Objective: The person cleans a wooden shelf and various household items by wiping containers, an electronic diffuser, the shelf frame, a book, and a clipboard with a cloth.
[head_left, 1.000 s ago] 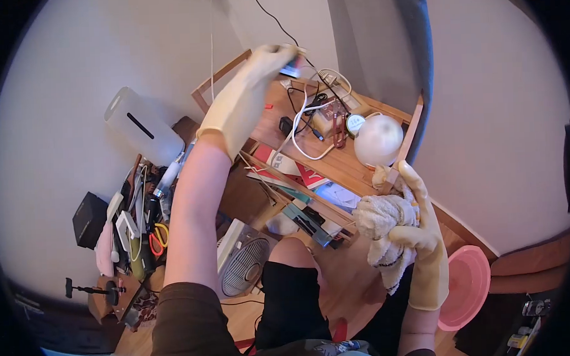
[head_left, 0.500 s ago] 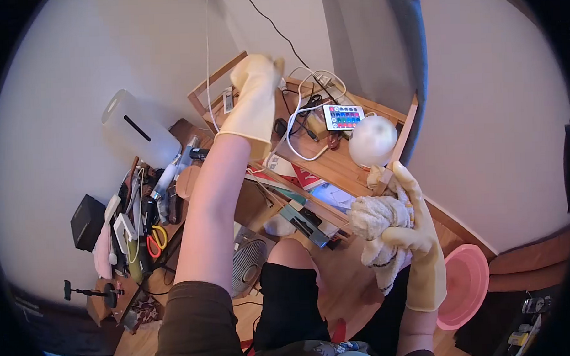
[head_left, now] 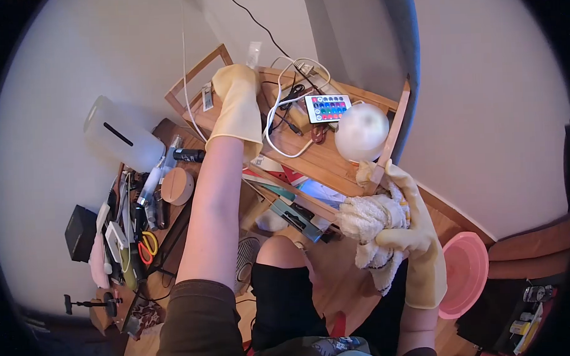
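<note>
My left hand (head_left: 237, 92), in a cream rubber glove, reaches over the upper left of the wooden shelf (head_left: 325, 164). A small clear plastic packet (head_left: 253, 53) sticks up at its fingertips, which are mostly hidden behind the glove; the hand looks closed on it. My right hand (head_left: 409, 217), gloved too, is closed around a bunched white towel (head_left: 371, 219) at the shelf's right front corner. Part of the towel lies against the wooden side rail (head_left: 393, 133). Near that corner sits a white globe (head_left: 362, 132), beside a white remote (head_left: 328, 108) with coloured buttons.
White and black cables (head_left: 276, 115) tangle across the shelf top. Lower down are papers and a blue-grey box (head_left: 296, 219). On the left, a side table holds scissors (head_left: 148, 247), a round wooden object (head_left: 177, 186) and a translucent white container (head_left: 123, 133). A pink basin (head_left: 465, 275) stands at right.
My left hand has moved down and slightly left, and the clear packet now shows above it. The view has shifted a little. My right hand still grips the towel.
</note>
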`<control>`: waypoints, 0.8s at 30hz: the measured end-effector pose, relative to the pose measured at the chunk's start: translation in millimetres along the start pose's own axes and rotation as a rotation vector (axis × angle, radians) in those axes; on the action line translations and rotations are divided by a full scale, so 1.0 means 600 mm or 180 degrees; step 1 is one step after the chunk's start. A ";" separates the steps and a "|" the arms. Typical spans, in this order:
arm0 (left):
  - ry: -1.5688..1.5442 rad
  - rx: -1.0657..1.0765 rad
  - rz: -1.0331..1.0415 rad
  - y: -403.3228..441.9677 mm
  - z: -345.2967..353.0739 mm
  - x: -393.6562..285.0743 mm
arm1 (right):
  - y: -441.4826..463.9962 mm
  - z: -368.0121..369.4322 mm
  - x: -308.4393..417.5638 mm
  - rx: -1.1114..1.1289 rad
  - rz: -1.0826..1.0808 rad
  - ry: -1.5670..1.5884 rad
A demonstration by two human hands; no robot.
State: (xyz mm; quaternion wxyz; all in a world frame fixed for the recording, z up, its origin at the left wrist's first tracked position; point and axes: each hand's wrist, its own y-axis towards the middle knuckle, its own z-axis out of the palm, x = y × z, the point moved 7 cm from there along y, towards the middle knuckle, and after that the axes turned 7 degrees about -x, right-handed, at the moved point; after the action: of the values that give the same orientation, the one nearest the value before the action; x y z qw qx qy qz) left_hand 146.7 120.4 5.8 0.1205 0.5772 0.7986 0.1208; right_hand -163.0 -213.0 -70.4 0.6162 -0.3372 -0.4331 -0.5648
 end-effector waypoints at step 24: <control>-0.2526 -0.0288 0.2262 -0.589 -0.192 -0.177 | -0.061 0.108 0.102 -0.2047 -0.2270 -0.1332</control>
State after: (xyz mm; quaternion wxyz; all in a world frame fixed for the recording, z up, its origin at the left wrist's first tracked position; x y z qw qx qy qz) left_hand -174.4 -94.1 2.4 0.3896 0.8076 0.4410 -0.0390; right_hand -209.7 -184.1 8.8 0.1512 -0.4466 -0.4396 -0.7645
